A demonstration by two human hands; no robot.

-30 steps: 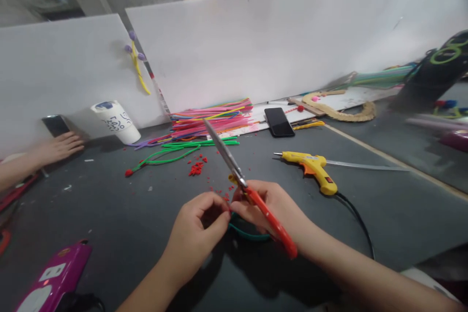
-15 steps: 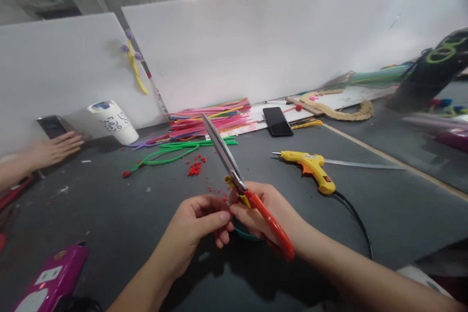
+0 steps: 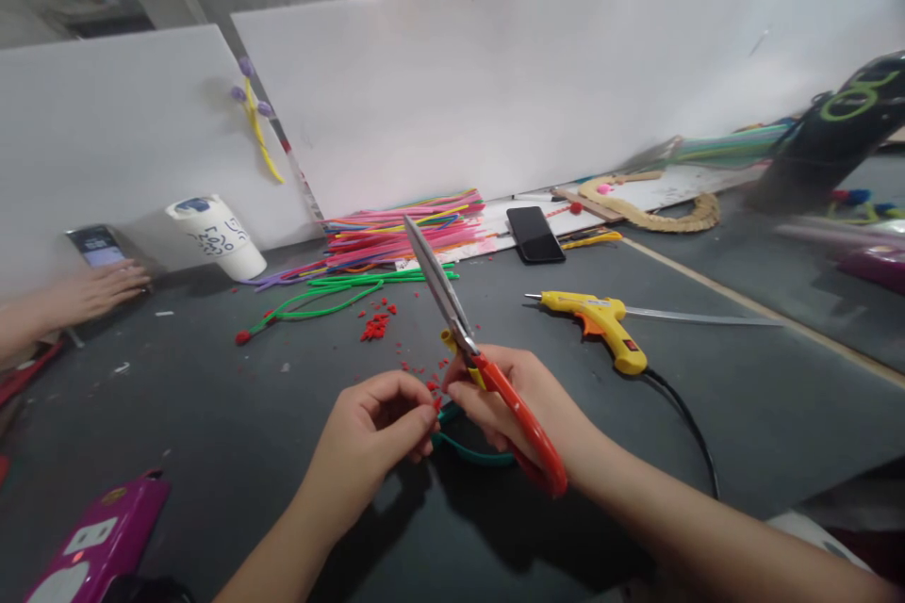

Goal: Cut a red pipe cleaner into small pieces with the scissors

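Observation:
My right hand [image 3: 505, 396] is closed on a pair of scissors [image 3: 523, 424] with red handles, its blades pointing up and away. A short yellow tube-like piece [image 3: 447, 339] shows beside the scissors' pivot. Thumb and forefinger of my left hand [image 3: 386, 424] pinch a small red piece [image 3: 436, 403], just left of the right fingertips. Below the hands lies a teal band or loop [image 3: 473, 455], partly covered by the right hand. Small red bits [image 3: 374, 328] are scattered on the dark table beyond the hands.
A yellow glue gun [image 3: 594, 320] with a black cord lies at right. Behind are a phone [image 3: 535, 235], colourful pipe cleaners [image 3: 403, 231], green stems [image 3: 332, 297] and a white cup [image 3: 219, 237]. A purple power strip [image 3: 106, 537] sits front left. Another person's hand [image 3: 91, 292] touches a phone.
My left hand has drawn slightly left, apart from my right, and the red piece in its pinch now shows. The scissors have tilted slightly more upright. The other person's hand shifted left.

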